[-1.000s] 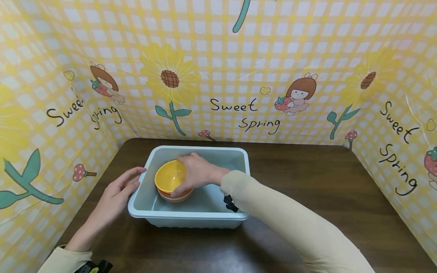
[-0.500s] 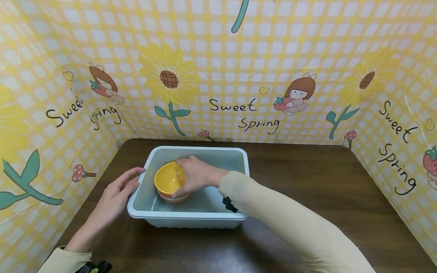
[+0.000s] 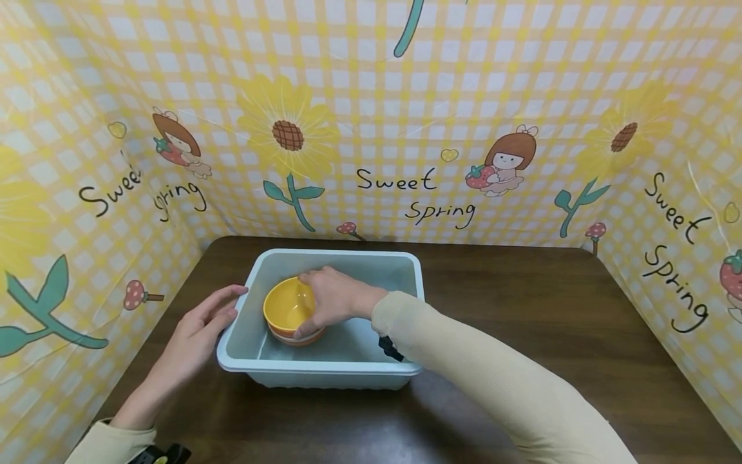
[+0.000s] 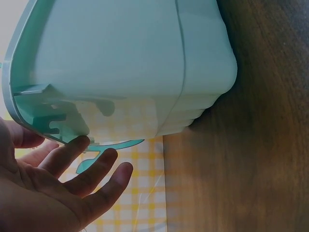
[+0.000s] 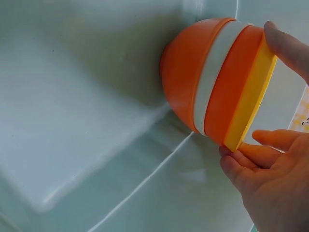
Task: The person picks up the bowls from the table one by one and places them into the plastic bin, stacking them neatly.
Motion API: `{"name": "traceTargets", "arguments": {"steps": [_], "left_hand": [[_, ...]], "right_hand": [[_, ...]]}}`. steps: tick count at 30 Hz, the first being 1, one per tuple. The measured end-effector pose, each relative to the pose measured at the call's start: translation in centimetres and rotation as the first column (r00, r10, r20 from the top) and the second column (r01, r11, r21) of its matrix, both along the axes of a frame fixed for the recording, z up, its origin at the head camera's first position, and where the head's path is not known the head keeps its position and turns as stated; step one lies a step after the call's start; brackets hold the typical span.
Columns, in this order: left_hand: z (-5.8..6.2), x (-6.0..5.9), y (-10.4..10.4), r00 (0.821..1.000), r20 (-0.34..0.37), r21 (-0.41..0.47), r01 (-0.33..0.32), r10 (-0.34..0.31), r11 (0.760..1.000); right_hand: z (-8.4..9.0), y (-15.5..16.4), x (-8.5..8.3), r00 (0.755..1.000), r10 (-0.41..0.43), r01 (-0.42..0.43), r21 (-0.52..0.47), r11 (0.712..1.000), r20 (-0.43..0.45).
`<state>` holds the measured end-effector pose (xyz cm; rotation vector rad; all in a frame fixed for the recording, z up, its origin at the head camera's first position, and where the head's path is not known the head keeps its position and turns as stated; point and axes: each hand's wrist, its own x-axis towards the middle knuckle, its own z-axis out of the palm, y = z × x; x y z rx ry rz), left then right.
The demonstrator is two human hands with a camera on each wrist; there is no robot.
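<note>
A yellow bowl (image 3: 286, 308) sits topmost in a stack of nested bowls, tucked into the left part of a light blue plastic bin (image 3: 336, 366). Beneath its rim, the right wrist view shows orange bowls (image 5: 186, 72) with a white bowl (image 5: 217, 72) between them. My right hand (image 3: 336, 296) reaches into the bin and grips the yellow bowl's rim between thumb and fingers, on the bowl's right side. At the bin's left rim, my left hand (image 3: 199, 325) touches the edge with extended, slightly bent fingers; its fingertips (image 4: 79, 142) lie against the rim's underside.
The bin stands on a dark brown wooden table (image 3: 510, 322), which extends to its right and in front. Yellow checked cloth (image 3: 371, 116) with printed flowers rises behind and along both sides.
My right hand has moved slightly downward with the yellow bowl, which now sits deeper on the stack, so less of the orange bowl below shows. My left hand has stayed at the rim.
</note>
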<state>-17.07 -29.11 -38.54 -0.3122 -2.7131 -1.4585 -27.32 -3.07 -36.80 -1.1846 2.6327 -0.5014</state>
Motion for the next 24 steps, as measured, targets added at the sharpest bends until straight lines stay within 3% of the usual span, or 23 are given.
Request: {"name": "traceTargets", "arguments": {"steps": [6,18,24], "left_hand": [[0.2,0.0,0.0,1.000,0.000,-0.001,0.002,-0.002,1.000],[0.0,-0.2,0.0,1.000,-0.008,0.006,0.006,-0.006,1.000],[-0.1,-0.2,0.2,1.000,-0.012,-0.010,-0.017,0.017,1.000]], "right_hand": [[0.0,0.0,0.0,1.000,-0.016,0.017,-0.035,0.999,0.019],[0.2,0.4,0.3,0.998,-0.062,0.061,0.025,0.998,0.030],[1.6,1.1,0.7,0.996,-0.071,0.064,0.104,0.993,0.062]]}}
